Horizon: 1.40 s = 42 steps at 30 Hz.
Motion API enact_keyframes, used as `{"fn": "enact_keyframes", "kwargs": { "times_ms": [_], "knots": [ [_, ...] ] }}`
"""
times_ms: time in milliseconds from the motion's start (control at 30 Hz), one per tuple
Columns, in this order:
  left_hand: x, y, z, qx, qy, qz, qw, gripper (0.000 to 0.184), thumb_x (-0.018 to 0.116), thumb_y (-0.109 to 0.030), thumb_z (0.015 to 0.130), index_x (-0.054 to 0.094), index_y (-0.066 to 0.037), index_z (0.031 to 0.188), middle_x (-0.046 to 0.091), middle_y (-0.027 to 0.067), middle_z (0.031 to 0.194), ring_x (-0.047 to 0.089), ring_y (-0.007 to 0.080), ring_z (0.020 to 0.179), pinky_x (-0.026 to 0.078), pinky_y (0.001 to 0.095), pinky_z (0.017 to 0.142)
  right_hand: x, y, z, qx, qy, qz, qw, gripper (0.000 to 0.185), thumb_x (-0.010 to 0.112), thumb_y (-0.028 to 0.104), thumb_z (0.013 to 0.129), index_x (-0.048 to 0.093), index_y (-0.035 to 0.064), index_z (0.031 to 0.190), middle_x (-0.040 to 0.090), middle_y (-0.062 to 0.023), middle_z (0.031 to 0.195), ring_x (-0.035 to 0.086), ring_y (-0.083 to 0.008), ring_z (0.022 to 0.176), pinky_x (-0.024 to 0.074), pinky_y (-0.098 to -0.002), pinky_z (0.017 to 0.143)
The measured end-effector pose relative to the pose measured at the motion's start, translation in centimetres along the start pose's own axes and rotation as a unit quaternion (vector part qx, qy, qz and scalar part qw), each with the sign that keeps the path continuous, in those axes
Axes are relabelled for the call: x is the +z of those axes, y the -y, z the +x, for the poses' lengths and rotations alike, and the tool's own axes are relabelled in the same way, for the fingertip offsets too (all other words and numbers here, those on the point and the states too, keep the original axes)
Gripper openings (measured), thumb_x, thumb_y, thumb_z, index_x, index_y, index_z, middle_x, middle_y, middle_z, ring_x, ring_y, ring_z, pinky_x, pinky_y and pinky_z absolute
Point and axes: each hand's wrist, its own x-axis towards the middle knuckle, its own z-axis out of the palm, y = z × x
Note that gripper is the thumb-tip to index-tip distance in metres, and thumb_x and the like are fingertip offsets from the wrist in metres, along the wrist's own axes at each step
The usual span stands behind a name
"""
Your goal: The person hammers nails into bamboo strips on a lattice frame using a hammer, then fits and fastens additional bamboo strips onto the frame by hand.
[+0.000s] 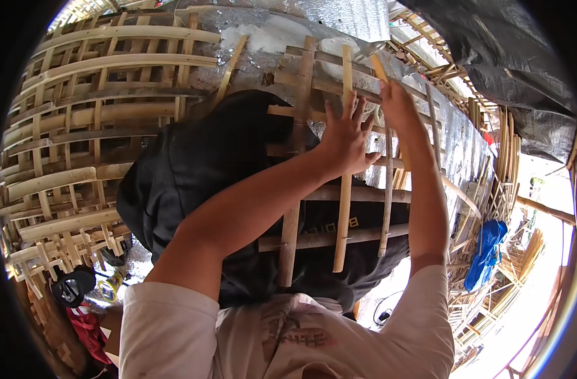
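Left hand [348, 140] spread across a slatted frame [342, 221] — right hand [396, 104] closed around a hammer [379, 67].

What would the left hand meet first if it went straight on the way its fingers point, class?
Most likely the crosswise slat just beyond the fingertips of the left hand; depth is unclear here, so the fingers might pass over it.

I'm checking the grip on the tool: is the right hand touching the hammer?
Touching. The head view shows the right hand with its fingers closed around the wooden handle of the hammer.
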Motion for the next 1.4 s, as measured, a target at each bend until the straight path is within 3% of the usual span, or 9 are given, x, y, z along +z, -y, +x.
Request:
{"fn": "enact_keyframes", "kwargs": {
  "times_ms": [133,200,467,633,767,867,900,1300,1400],
  "knots": [
    [0.6,-0.2,-0.3,0.002,-0.023,-0.006,1.0,0.083,0.048,-0.069,0.092,0.046,-0.011,0.151,0.028,0.0232,0.162,0.018,0.0448,0.152,0.03,0.0764,0.105,-0.2,1.1,-1.0,-0.029,-0.135,-0.025,0.99,0.039,0.04,0.032,0.107,0.054,-0.0034,0.116,0.068,-0.0342,0.096,0.068,-0.051,0.092,0.0546,-0.0568,0.077],
    [0.5,-0.2,-0.1,0.003,-0.002,0.002,1.0,0.084,0.049,-0.068,0.092,0.045,-0.01,0.152,0.029,0.0234,0.162,0.019,0.045,0.151,0.031,0.076,0.105,1.3,-0.9,-0.3,-0.028,-0.03,-0.086,0.995,0.036,0.04,0.029,0.107,0.055,-0.0019,0.114,0.067,-0.0351,0.091,0.066,-0.0547,0.09,0.0552,-0.057,0.08],
    [0.1,-0.2,-0.3,0.0,-0.011,-0.005,1.0,0.085,0.051,-0.067,0.091,0.042,-0.01,0.154,0.03,0.0234,0.161,0.021,0.045,0.151,0.032,0.0749,0.105,0.2,-0.5,0.0,-0.032,-0.146,-0.013,0.989,0.04,0.044,0.035,0.106,0.056,-0.0026,0.114,0.066,-0.037,0.094,0.064,-0.0558,0.096,0.051,-0.06,0.083],
    [0.5,-0.3,-0.1,0.001,-0.014,-0.005,1.0,0.085,0.051,-0.067,0.091,0.042,-0.011,0.154,0.03,0.0236,0.161,0.021,0.0448,0.151,0.032,0.0736,0.106,1.7,-1.9,1.1,-0.051,-0.032,-0.101,0.993,0.041,0.041,0.032,0.107,0.055,-0.0052,0.112,0.067,-0.0358,0.098,0.063,-0.055,0.098,0.0518,-0.0584,0.084],
    [0.7,-0.3,-0.4,-0.003,-0.012,-0.006,1.0,0.085,0.05,-0.067,0.091,0.042,-0.011,0.154,0.029,0.0236,0.162,0.019,0.0457,0.151,0.031,0.0736,0.106,-0.2,-0.1,-0.1,-0.023,-0.128,-0.036,0.991,0.041,0.043,0.032,0.106,0.057,-0.0044,0.116,0.068,-0.0336,0.096,0.066,-0.0518,0.098,0.0523,-0.0579,0.084],
    [0.3,-0.4,-0.1,0.0,0.0,-0.004,1.0,0.084,0.049,-0.068,0.092,0.042,-0.011,0.154,0.027,0.0235,0.162,0.018,0.046,0.151,0.03,0.0737,0.107,1.6,-1.1,-0.1,0.0,-0.012,-0.042,0.999,0.041,0.043,0.032,0.106,0.057,-0.0035,0.119,0.069,-0.0327,0.096,0.067,-0.0508,0.097,0.0533,-0.0562,0.084],
    [0.3,-0.4,0.0,0.001,0.004,-0.002,1.0,0.084,0.049,-0.068,0.092,0.043,-0.011,0.154,0.028,0.0237,0.162,0.017,0.0459,0.152,0.03,0.0737,0.107,2.6,-1.2,0.2,-0.048,-0.032,-0.119,0.991,0.04,0.042,0.032,0.106,0.058,-0.0028,0.119,0.069,-0.0326,0.095,0.067,-0.0499,0.097,0.0539,-0.055,0.084],
    [0.1,-0.3,-0.2,-0.002,-0.023,-0.006,1.0,0.092,0.046,-0.069,0.093,0.028,-0.008,0.159,0.015,0.0225,0.166,0.017,0.0456,0.152,0.03,0.0724,0.109,-0.8,-0.2,0.9,-0.018,-0.008,-0.042,0.999,0.039,0.046,0.031,0.105,0.058,-0.0045,0.114,0.068,-0.0332,0.099,0.066,-0.0498,0.098,0.0518,-0.0557,0.082],
    [0.4,-0.3,-0.3,-0.003,-0.018,0.002,1.0,0.094,0.046,-0.07,0.093,0.028,-0.007,0.159,0.015,0.0228,0.166,0.018,0.0462,0.151,0.031,0.0722,0.108,-0.1,0.6,0.2,-0.004,-0.078,-0.026,0.997,0.039,0.046,0.032,0.105,0.058,-0.0048,0.112,0.068,-0.0332,0.096,0.066,-0.0504,0.096,0.0517,-0.0564,0.081]
  ]
}}
